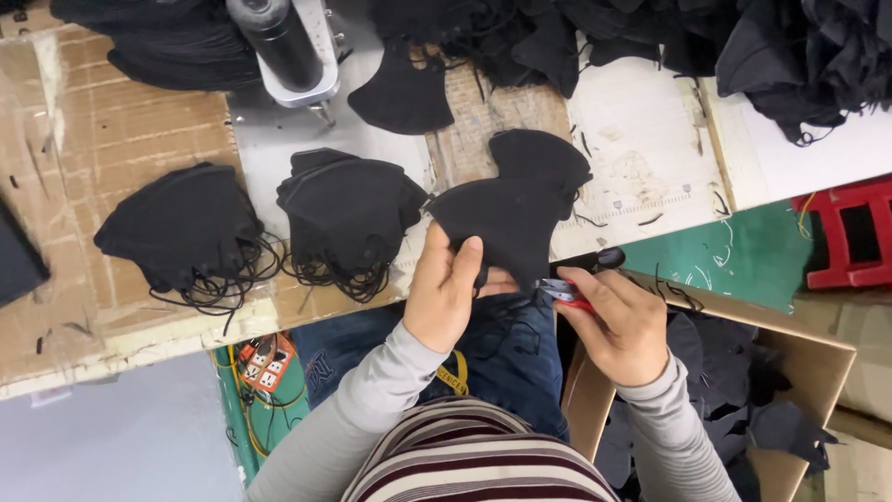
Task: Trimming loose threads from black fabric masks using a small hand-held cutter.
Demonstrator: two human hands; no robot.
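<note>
This is a small workshop where black cloth masks get made. Piles of black masks (181,228) lie on a tabletop (111,139) covered with cardboard, a metal machine (283,46) stands there, and a cardboard box (799,363) holds more black pieces.

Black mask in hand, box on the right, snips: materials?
Black mask: looks like soft matte nonwoven or fabric; it flexes in the left hand. Box: brown corrugated cardboard, raw edge. Snips in right hand: shiny metal blades, apparently.
</note>
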